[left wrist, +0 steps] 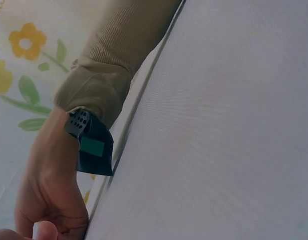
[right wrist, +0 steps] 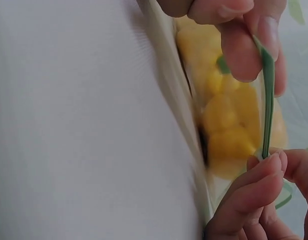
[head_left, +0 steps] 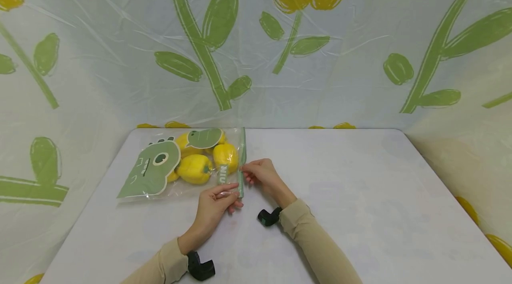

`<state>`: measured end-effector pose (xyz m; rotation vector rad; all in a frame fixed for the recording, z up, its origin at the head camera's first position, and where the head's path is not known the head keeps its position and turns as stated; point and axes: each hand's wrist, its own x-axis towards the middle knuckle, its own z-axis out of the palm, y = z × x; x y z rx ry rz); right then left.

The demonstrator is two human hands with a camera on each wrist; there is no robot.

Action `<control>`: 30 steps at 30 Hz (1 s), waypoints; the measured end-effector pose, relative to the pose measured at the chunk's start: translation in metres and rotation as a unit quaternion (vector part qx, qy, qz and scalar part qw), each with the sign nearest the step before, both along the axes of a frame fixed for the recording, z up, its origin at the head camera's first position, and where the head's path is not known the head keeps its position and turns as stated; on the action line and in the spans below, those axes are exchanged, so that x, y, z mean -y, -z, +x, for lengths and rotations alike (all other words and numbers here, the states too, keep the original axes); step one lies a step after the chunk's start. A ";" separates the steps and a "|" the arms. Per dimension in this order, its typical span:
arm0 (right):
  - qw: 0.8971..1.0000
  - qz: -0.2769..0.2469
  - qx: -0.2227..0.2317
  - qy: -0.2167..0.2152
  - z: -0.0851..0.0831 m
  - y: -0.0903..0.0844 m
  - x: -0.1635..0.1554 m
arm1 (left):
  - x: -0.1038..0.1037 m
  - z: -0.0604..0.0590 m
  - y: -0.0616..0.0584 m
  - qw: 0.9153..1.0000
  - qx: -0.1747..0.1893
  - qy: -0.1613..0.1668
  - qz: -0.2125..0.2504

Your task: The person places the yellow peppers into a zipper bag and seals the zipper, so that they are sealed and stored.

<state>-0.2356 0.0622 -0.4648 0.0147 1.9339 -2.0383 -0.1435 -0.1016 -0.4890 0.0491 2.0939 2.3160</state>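
A clear zip bag (head_left: 160, 188) printed with a green cartoon dinosaur lies on its side at the table's left. Through its plastic show several yellow bell peppers (head_left: 194, 169). A green strip (right wrist: 268, 105) runs along the bag's right-hand edge. My left hand (head_left: 214, 210) pinches the strip at its near corner between thumb and fingers. Farther up the same strip, my right hand (head_left: 266, 176) pinches it too. Between the two hands the strip looks taut, its layers pressed together, in the right wrist view. The bag itself is outside the left wrist view.
The white table (head_left: 340, 177) extends to the right of the bag. A flower-printed cloth (head_left: 260, 97) hangs behind it and at both sides. Black wrist cameras (head_left: 201, 267) sit below both cuffs, close to the tabletop.
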 end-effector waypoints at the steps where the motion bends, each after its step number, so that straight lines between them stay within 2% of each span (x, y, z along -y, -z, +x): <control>1: 1.000 0.000 0.000 0.005 -0.001 -0.001 0.001 | 0.000 0.000 0.000 1.000 -0.001 0.001 0.000; 18: 0.996 -0.025 0.026 0.086 -0.023 -0.002 0.010 | 0.001 -0.001 0.003 1.000 -0.020 -0.004 -0.017; 22: 0.998 -0.016 0.022 0.061 -0.025 -0.002 0.006 | 0.001 -0.001 0.003 1.000 -0.019 -0.001 -0.012; 27: 0.999 0.046 0.009 -0.006 -0.021 -0.007 -0.005 | 0.000 0.000 0.001 1.000 -0.009 0.007 -0.003; 30: 0.997 0.071 -0.002 -0.015 -0.020 -0.008 -0.008 | -0.001 0.000 0.001 1.000 -0.006 0.009 -0.001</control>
